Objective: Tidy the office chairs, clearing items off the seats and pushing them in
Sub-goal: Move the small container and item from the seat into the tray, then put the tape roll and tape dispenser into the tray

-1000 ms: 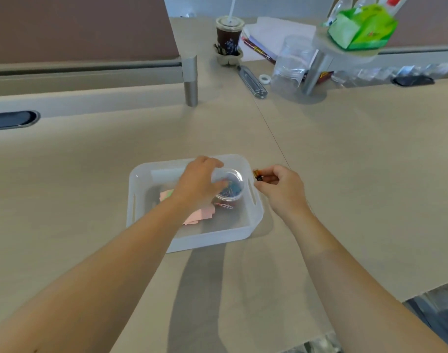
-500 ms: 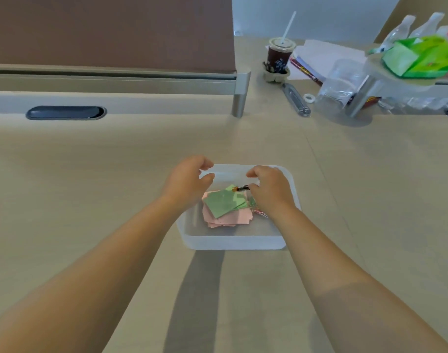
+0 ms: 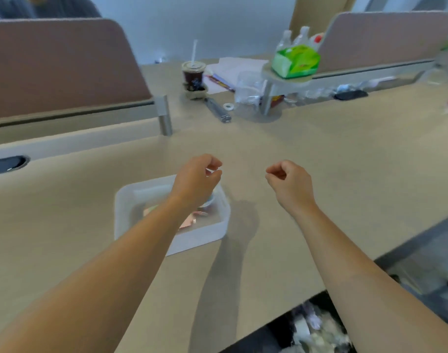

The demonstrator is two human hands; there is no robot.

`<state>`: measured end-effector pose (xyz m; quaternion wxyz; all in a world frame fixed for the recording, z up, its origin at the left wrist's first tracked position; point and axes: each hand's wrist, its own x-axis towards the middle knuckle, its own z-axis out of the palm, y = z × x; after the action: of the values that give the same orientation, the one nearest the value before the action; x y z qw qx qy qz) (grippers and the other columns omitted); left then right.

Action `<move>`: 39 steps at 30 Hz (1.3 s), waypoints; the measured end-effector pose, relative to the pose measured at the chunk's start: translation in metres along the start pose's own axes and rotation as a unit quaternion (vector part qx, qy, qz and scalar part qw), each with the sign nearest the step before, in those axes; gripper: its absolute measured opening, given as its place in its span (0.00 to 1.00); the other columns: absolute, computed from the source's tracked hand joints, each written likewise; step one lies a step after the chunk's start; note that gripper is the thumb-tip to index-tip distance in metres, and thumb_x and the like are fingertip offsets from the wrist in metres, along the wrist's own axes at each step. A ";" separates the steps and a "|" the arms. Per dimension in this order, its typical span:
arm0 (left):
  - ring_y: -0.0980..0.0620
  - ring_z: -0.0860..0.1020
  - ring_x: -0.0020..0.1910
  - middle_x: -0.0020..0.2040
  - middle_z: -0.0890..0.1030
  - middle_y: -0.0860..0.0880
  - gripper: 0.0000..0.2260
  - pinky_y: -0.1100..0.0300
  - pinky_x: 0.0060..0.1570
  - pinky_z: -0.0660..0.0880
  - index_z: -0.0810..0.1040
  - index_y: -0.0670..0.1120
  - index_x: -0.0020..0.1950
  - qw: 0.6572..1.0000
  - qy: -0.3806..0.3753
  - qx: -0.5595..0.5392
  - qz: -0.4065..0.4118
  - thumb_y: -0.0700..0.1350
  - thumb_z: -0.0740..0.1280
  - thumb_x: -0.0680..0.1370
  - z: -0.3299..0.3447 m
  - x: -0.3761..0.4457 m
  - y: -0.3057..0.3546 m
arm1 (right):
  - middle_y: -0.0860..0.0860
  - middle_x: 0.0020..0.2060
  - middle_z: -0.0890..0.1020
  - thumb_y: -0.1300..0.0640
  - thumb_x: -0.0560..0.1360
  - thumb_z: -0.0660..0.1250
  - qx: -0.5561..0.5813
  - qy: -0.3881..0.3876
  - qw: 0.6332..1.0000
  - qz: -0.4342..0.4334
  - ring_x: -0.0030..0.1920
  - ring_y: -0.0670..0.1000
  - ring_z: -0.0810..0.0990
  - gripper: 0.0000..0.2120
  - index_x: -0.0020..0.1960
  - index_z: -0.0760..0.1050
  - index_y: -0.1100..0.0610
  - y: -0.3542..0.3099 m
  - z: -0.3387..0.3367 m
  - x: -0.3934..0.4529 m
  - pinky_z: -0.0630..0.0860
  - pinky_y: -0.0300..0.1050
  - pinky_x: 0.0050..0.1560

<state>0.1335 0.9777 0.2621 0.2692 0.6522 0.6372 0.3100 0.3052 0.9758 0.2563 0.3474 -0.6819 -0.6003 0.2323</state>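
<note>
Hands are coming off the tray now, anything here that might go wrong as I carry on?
The left forearm crosses low over the clear tray; pulling back carelessly might drag it or its loose papers. The iced drink with a straw stands among clutter at the far edge, so a long reach might tip it.

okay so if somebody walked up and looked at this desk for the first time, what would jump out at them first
Probably the two bare forearms reaching in from the bottom, with the left hand raised over a clear plastic tray of pink paper scraps and the right hand loosely curled and empty beside it. Next, the bright green tissue pack on a small raised shelf at the back right, and the dark iced drink with a straw at back centre.
</note>
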 end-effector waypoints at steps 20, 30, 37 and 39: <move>0.55 0.72 0.48 0.54 0.78 0.48 0.09 0.62 0.48 0.65 0.76 0.44 0.55 0.921 -0.290 -0.056 0.255 0.43 0.61 0.77 0.353 -0.213 0.359 | 0.48 0.38 0.76 0.63 0.73 0.63 -0.022 0.299 0.918 0.260 0.37 0.47 0.73 0.06 0.47 0.77 0.58 0.300 -0.433 -0.254 0.65 0.19 0.29; 0.55 0.71 0.49 0.52 0.76 0.50 0.09 0.61 0.47 0.65 0.75 0.45 0.55 0.868 -0.412 -0.014 0.276 0.43 0.60 0.77 0.510 -0.241 0.440 | 0.50 0.43 0.76 0.62 0.74 0.63 -0.008 0.343 0.857 0.385 0.44 0.48 0.72 0.09 0.53 0.77 0.62 0.432 -0.511 -0.295 0.66 0.39 0.40; 0.54 0.71 0.50 0.59 0.77 0.45 0.10 0.61 0.49 0.65 0.75 0.43 0.57 0.849 -0.459 0.012 0.261 0.43 0.61 0.77 0.651 -0.194 0.491 | 0.52 0.48 0.79 0.61 0.74 0.63 0.007 0.342 0.829 0.442 0.41 0.47 0.72 0.10 0.55 0.76 0.61 0.545 -0.566 -0.235 0.66 0.38 0.33; 0.51 0.72 0.52 0.60 0.77 0.45 0.11 0.60 0.50 0.66 0.74 0.42 0.58 0.843 -0.474 0.032 0.252 0.43 0.62 0.76 0.693 -0.178 0.503 | 0.53 0.50 0.79 0.62 0.74 0.63 0.019 0.343 0.819 0.459 0.43 0.48 0.72 0.11 0.56 0.75 0.61 0.580 -0.579 -0.214 0.65 0.36 0.32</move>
<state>0.9863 0.8088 0.1671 0.4301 0.8659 0.2554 -0.0005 1.0751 0.6312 0.1748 0.3972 -0.9072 -0.0547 0.1272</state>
